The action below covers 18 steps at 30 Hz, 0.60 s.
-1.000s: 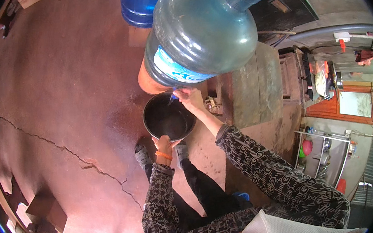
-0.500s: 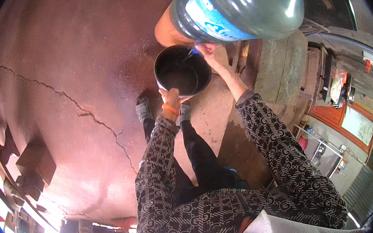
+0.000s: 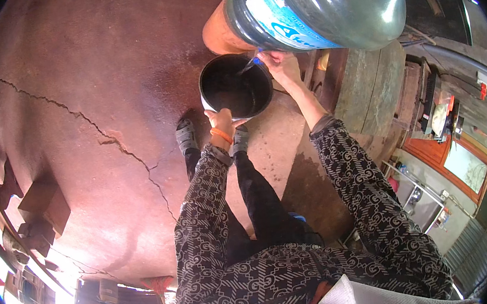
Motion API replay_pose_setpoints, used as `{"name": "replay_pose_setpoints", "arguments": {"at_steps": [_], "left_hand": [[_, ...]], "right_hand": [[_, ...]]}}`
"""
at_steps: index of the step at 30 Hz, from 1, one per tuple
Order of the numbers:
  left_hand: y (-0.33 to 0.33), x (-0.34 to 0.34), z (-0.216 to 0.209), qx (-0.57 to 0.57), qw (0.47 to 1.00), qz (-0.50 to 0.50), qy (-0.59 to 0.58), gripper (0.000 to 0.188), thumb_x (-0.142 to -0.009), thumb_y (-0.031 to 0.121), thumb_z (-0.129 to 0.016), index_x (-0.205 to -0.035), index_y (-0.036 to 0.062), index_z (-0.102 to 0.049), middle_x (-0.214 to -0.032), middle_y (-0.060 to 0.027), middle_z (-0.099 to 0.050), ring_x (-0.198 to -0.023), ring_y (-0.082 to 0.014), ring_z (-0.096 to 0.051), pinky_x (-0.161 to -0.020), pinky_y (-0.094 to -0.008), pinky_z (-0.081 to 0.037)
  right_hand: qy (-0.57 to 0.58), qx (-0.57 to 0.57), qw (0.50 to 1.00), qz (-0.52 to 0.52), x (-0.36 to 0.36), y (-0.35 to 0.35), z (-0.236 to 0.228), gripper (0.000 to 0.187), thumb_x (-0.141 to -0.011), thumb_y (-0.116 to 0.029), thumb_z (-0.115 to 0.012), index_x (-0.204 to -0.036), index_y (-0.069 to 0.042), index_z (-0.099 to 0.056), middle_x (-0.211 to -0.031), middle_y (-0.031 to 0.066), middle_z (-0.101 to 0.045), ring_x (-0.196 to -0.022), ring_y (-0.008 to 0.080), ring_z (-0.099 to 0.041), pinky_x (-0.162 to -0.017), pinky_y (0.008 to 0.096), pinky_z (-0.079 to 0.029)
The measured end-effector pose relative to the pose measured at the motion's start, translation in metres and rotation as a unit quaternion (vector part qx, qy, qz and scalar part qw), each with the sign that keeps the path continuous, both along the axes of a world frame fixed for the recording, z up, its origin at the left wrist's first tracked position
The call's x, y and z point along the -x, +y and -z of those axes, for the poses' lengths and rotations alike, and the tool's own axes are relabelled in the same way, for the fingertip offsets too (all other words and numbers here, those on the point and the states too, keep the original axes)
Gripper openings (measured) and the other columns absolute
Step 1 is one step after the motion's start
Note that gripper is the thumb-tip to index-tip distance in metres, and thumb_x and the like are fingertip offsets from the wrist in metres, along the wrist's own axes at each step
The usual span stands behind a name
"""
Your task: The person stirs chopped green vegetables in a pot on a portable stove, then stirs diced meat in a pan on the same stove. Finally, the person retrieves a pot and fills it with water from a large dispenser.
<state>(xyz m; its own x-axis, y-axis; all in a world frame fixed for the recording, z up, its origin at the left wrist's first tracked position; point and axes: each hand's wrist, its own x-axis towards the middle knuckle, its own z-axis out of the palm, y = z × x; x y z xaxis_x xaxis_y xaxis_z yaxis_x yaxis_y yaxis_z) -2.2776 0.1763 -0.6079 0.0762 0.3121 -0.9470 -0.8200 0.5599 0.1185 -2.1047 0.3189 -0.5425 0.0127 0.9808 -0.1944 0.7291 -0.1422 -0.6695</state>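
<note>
A round pot (image 3: 264, 84), dark inside with a pale outer side, is held below a large clear water jug (image 3: 352, 1) with a blue label. My left hand (image 3: 220, 121), an orange band at its wrist, grips the pot's near left rim. My right hand (image 3: 283, 68) has its fingers closed on a small blue tap (image 3: 257, 58) low on the jug's side. From the tap a thin stream of water (image 3: 247, 67) runs into the pot. The fingers partly hide the tap, and the water level in the dark pot is hard to make out.
Beside the jug is an orange rounded object (image 3: 221, 34). A wooden plank surface (image 3: 361, 89) lies to the right of my right forearm. The reddish floor (image 3: 78, 163) has a long crack. Further right stands a metal rack (image 3: 417, 196).
The pot and both hands sit slightly higher and farther left in view, while the jug has shifted a little right. Both hands keep their holds, and water still runs.
</note>
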Motion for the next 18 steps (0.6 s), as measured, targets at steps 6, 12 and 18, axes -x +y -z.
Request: {"name": "replay_pose_setpoints", "arguments": {"at_steps": [6,12,18], "left_hand": [[0.01,-0.005,-0.014,0.023,0.997,0.045,0.063,0.088,-0.086,-0.009,-0.041,-0.155,0.0109,0.011,-0.154,-0.0296,-0.02,-0.123,-0.0533,-0.052,-0.075,-0.0617,-0.063],[0.009,-0.006,-0.008,0.017,0.998,0.022,0.057,0.077,-0.088,-0.009,-0.041,-0.151,0.0069,0.001,-0.151,-0.0306,-0.022,-0.122,-0.0543,-0.052,-0.076,-0.0628,-0.063],[0.01,-0.009,-0.003,0.028,0.998,0.019,0.058,0.073,-0.088,-0.009,-0.04,-0.148,0.0053,-0.002,-0.149,-0.0307,-0.026,-0.122,-0.0543,-0.052,-0.076,-0.0655,-0.062]], "right_hand": [[0.046,0.035,0.998,0.016,-0.007,0.002,0.012,0.04,-0.089,-0.048,-0.072,-0.101,-0.01,-0.078,-0.083,0.0151,-0.074,-0.073,0.024,-0.073,-0.067,0.0339,-0.052],[0.062,0.002,0.998,0.002,-0.007,0.002,0.013,0.039,-0.09,-0.046,-0.072,-0.1,-0.009,-0.078,-0.081,0.0154,-0.074,-0.072,0.0221,-0.073,-0.066,0.0336,-0.052],[0.062,0.006,0.998,-0.005,-0.003,0.002,0.006,0.04,-0.09,-0.046,-0.072,-0.101,-0.007,-0.078,-0.081,0.0147,-0.074,-0.072,0.0185,-0.072,-0.066,0.0326,-0.052]]}}
